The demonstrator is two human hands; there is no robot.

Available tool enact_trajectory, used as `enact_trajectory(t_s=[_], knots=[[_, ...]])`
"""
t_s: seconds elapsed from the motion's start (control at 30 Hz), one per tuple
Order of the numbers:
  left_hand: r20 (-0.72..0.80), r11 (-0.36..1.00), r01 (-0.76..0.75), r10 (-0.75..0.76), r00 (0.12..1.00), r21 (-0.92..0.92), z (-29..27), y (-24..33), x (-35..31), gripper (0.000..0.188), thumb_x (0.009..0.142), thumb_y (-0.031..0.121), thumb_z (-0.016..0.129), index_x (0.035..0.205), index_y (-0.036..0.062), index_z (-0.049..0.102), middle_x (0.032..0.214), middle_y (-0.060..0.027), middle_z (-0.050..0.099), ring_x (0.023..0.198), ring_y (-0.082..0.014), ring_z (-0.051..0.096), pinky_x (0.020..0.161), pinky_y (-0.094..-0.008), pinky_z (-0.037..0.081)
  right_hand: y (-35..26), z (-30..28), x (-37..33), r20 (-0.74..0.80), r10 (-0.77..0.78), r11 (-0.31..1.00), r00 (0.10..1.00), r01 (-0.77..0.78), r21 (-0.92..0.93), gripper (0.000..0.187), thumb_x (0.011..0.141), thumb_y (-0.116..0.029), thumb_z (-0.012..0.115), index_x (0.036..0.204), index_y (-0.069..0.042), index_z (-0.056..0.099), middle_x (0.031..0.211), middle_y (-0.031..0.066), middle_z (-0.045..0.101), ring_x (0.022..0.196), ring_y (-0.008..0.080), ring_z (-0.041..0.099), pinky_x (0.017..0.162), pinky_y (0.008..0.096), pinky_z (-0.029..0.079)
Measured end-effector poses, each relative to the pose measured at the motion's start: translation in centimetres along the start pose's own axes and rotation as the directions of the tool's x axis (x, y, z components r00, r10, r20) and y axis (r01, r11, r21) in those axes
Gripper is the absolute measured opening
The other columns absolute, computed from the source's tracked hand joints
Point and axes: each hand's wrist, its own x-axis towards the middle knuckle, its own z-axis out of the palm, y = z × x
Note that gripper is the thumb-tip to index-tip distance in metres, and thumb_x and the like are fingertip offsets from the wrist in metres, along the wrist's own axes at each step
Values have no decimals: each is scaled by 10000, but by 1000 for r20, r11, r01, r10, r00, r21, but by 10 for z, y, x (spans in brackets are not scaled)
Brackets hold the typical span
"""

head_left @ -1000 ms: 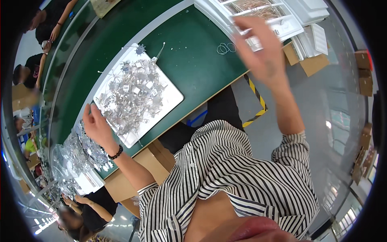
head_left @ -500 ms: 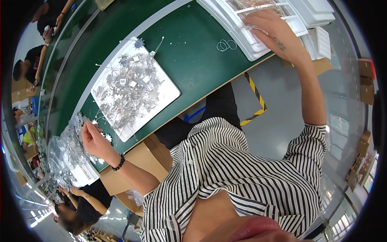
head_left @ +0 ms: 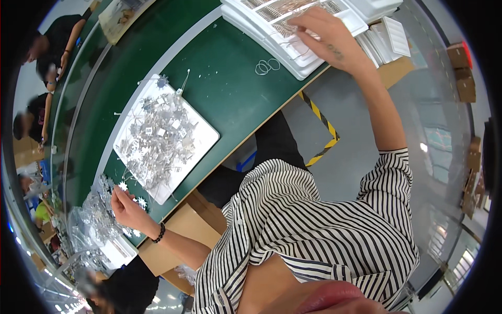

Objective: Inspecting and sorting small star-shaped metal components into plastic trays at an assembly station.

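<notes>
My left hand [head_left: 129, 211] is at the left end of the green table, its thumb and fingertips pinched together beside silver snowflake-shaped pieces [head_left: 123, 186]. Whether anything is in the pinch I cannot make out. My right hand [head_left: 328, 41] reaches over a white compartment tray [head_left: 307, 67] at the far right. Its thumb and index finger are apart, close above thin copper-coloured wire pieces [head_left: 295, 6]. Between the hands a flat white tray [head_left: 208, 137] carries a tangled heap of silver snowflake pieces with strings and small white tags [head_left: 163, 131].
Loose rubber bands [head_left: 267, 66] lie near the compartment tray. Clear plastic bags [head_left: 86, 222] crowd the table's left end, with a white box [head_left: 119, 252] beside them. An opened cardboard box [head_left: 180, 230] stands below the front edge. Co-workers are at the far left and lower left.
The whole view has shifted, so the table and trays sit further left. Over the compartment tray my right thumb has come further away from the fingers. My left hand keeps its pinch by the snowflake pieces.
</notes>
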Motion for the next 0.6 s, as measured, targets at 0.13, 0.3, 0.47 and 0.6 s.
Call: enact_trajectory(t_s=[0.13, 0.3, 0.47, 0.6], knots=[[-6, 1000, 8, -8, 1000, -26, 1, -1, -3, 254, 988, 273, 668, 1023, 33, 745, 763, -19, 662, 641, -76, 550, 565, -200, 398, 7, -5, -1, -66, 108, 990, 992, -101, 93, 186, 936, -34, 641, 1118, 0, 661, 968, 80, 639, 852, 224, 576, 766, 295, 484], [17, 998, 33, -33, 999, -50, 1, -1, -6, 249, 984, 267, 676, 1029, 32, 746, 765, -20, 662, 646, -74, 549, 564, -196, 400, 26, -11, -3, -163, 405, 849, 900, -303, 434, 197, 899, -91, 704, 1065, 12, 678, 995, 136, 680, 882, 292, 636, 804, 328, 500], [-11, 997, 35, -36, 999, -72, -15, -13, -6, 245, 981, 258, 680, 1024, 28, 750, 764, -22, 659, 648, -71, 540, 566, -195, 409, 1, -13, 30, -211, 880, 330, 425, -229, 916, 213, 926, -65, 671, 1125, 12, 661, 927, 94, 664, 819, 199, 614, 766, 293, 498], [-75, 994, 76, -82, 994, -77, -23, -17, -8, 235, 976, 227, 686, 1006, 2, 745, 770, -15, 647, 669, -76, 522, 581, -202, 423, 22, -6, 34, -238, 523, 206, 819, 149, 967, 269, 999, -31, 595, 1264, 4, 623, 963, 59, 619, 737, 127, 496, 638, 242, 438]])
